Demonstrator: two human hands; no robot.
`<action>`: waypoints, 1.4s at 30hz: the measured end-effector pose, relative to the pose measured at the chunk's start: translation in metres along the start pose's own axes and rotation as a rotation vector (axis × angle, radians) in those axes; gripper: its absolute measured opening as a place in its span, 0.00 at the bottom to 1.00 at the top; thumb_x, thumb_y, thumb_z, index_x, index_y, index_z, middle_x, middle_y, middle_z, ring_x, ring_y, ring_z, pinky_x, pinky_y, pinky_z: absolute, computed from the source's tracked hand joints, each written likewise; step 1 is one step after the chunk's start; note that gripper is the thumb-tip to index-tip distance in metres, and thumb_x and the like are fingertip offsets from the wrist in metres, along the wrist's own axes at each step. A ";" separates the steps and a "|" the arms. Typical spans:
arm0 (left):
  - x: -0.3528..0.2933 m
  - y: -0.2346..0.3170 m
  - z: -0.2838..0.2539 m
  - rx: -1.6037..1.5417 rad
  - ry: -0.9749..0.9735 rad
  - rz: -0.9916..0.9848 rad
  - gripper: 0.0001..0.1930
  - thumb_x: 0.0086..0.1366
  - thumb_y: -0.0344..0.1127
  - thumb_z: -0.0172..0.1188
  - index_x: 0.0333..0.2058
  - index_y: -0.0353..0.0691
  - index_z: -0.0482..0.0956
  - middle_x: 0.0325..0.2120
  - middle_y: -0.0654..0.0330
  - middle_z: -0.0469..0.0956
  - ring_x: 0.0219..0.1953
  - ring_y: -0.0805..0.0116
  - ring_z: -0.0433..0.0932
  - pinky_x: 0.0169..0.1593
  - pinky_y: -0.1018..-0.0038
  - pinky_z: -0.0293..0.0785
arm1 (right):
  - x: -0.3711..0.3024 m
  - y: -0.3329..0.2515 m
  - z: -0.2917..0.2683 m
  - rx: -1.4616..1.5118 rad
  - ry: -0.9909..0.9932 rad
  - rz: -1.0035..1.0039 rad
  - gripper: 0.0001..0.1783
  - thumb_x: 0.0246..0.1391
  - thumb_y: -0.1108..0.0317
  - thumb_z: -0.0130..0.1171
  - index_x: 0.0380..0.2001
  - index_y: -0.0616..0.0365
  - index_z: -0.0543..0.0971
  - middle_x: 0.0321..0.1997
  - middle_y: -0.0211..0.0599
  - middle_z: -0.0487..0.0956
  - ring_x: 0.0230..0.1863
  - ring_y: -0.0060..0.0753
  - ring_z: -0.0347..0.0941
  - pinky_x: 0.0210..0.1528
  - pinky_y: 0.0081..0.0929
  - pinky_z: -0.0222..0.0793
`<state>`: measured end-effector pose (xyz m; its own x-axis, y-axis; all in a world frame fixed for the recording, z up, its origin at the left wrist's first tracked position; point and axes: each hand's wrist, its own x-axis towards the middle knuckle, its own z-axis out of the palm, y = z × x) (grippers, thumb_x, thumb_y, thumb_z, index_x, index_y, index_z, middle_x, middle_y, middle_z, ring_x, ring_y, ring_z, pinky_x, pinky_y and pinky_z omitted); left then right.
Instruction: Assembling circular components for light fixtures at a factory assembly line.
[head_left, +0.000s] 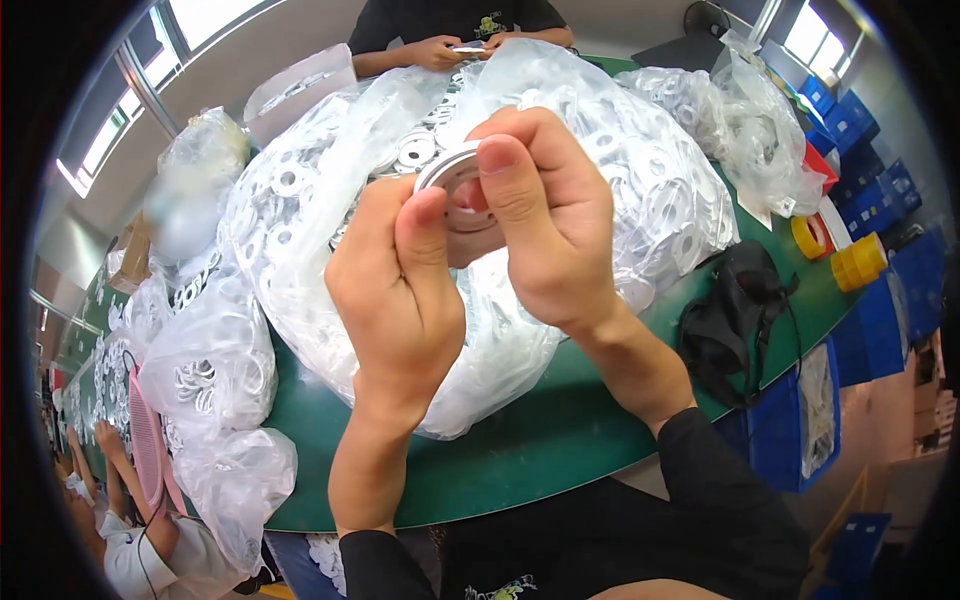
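Observation:
Between my two hands, raised over the table, is a round white ring-shaped part [447, 166] with a hole in its middle. My left hand [398, 265] grips its left edge, thumb on the near face. On the upper right edge, my right hand [555, 205] pinches it with thumb and bent fingers. A fingertip shows through the hole. Behind and below my hands spreads a large clear plastic bag [500, 350] filled with many similar white ring parts [287, 180].
The green table [480, 480] has smaller clear bags [205, 370] at left and another bag [770, 140] at far right. A black pouch [735, 315] and yellow tape rolls [858, 262] lie right; blue bins [795, 420] stand beyond the edge. Across sits a co-worker [460, 25]; others work at left.

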<state>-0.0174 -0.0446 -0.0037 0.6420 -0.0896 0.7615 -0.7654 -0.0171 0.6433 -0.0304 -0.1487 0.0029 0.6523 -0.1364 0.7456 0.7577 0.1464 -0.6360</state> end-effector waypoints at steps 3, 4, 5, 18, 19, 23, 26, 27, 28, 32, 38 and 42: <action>-0.001 0.002 0.002 0.145 0.025 0.130 0.11 0.63 0.34 0.46 0.23 0.35 0.67 0.13 0.60 0.63 0.14 0.71 0.60 0.19 0.76 0.57 | -0.003 0.001 0.001 -0.021 0.053 0.029 0.11 0.58 0.63 0.43 0.31 0.60 0.67 0.24 0.24 0.67 0.25 0.10 0.58 0.26 0.09 0.55; -0.001 0.005 0.004 0.124 0.022 0.123 0.12 0.63 0.33 0.46 0.22 0.35 0.67 0.13 0.60 0.63 0.15 0.72 0.60 0.19 0.77 0.57 | -0.005 0.002 0.002 0.022 0.084 0.048 0.11 0.58 0.63 0.43 0.30 0.60 0.67 0.24 0.24 0.67 0.25 0.09 0.58 0.26 0.09 0.55; -0.002 0.007 0.006 0.102 0.020 0.116 0.12 0.63 0.33 0.46 0.21 0.34 0.67 0.13 0.61 0.63 0.15 0.72 0.59 0.19 0.77 0.56 | -0.008 0.005 0.002 0.015 0.117 0.059 0.10 0.58 0.63 0.43 0.29 0.59 0.66 0.24 0.23 0.67 0.24 0.09 0.58 0.25 0.09 0.55; -0.002 0.001 -0.003 0.048 -0.001 0.026 0.13 0.65 0.37 0.42 0.26 0.35 0.67 0.19 0.61 0.65 0.20 0.73 0.63 0.24 0.79 0.60 | -0.001 -0.017 0.002 0.426 -0.016 0.344 0.14 0.54 0.65 0.42 0.39 0.64 0.66 0.32 0.34 0.70 0.32 0.19 0.66 0.37 0.16 0.61; -0.004 0.000 -0.001 0.043 -0.006 0.021 0.13 0.65 0.37 0.42 0.26 0.35 0.67 0.19 0.61 0.65 0.20 0.73 0.64 0.24 0.79 0.60 | -0.002 -0.017 -0.001 0.425 -0.023 0.351 0.14 0.53 0.66 0.43 0.38 0.65 0.66 0.33 0.35 0.70 0.33 0.20 0.67 0.38 0.17 0.62; -0.006 0.004 0.005 0.012 -0.026 0.004 0.12 0.65 0.36 0.42 0.28 0.34 0.69 0.20 0.60 0.66 0.21 0.72 0.65 0.25 0.78 0.62 | -0.003 -0.015 -0.002 0.402 0.039 0.287 0.09 0.54 0.68 0.46 0.36 0.62 0.67 0.28 0.31 0.72 0.27 0.14 0.66 0.30 0.15 0.66; -0.005 0.002 0.004 0.039 -0.003 0.092 0.12 0.64 0.35 0.43 0.28 0.33 0.69 0.21 0.59 0.67 0.22 0.70 0.66 0.25 0.78 0.63 | -0.003 -0.017 0.006 0.461 0.103 0.271 0.09 0.53 0.69 0.49 0.36 0.62 0.67 0.27 0.30 0.72 0.25 0.13 0.66 0.28 0.13 0.65; -0.005 0.002 0.003 0.045 0.003 0.092 0.12 0.64 0.35 0.43 0.28 0.33 0.69 0.21 0.59 0.67 0.22 0.70 0.66 0.25 0.78 0.63 | -0.003 -0.016 0.006 0.465 0.097 0.273 0.09 0.53 0.69 0.49 0.36 0.62 0.67 0.27 0.30 0.72 0.25 0.13 0.66 0.28 0.13 0.65; -0.005 0.001 0.004 0.025 -0.009 0.076 0.11 0.64 0.35 0.44 0.28 0.33 0.70 0.21 0.58 0.68 0.22 0.69 0.66 0.26 0.77 0.63 | -0.003 -0.014 0.004 0.445 0.090 0.262 0.09 0.53 0.69 0.49 0.36 0.62 0.67 0.27 0.31 0.73 0.26 0.13 0.66 0.28 0.13 0.65; -0.002 -0.003 0.005 0.025 0.008 0.049 0.09 0.63 0.32 0.46 0.28 0.33 0.70 0.20 0.57 0.68 0.21 0.67 0.66 0.26 0.77 0.63 | -0.003 -0.001 -0.003 0.430 0.026 0.222 0.09 0.53 0.68 0.49 0.35 0.62 0.67 0.28 0.31 0.73 0.26 0.13 0.67 0.27 0.12 0.65; -0.002 -0.004 0.004 0.029 0.028 -0.034 0.08 0.61 0.31 0.48 0.26 0.32 0.70 0.18 0.57 0.67 0.20 0.66 0.66 0.24 0.77 0.62 | -0.004 0.000 0.012 0.292 0.214 0.171 0.09 0.53 0.69 0.49 0.35 0.62 0.67 0.26 0.31 0.72 0.23 0.12 0.65 0.22 0.12 0.63; 0.002 -0.014 -0.001 -0.094 -0.059 -0.105 0.09 0.61 0.31 0.49 0.26 0.31 0.71 0.18 0.58 0.68 0.20 0.69 0.66 0.24 0.78 0.62 | -0.007 0.014 0.009 0.149 0.237 0.004 0.08 0.54 0.69 0.49 0.35 0.62 0.67 0.25 0.31 0.72 0.23 0.13 0.65 0.21 0.12 0.63</action>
<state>-0.0059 -0.0436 -0.0111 0.7122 -0.1502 0.6857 -0.6852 0.0634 0.7256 -0.0249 -0.1367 -0.0095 0.6553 -0.3581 0.6651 0.7551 0.2874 -0.5892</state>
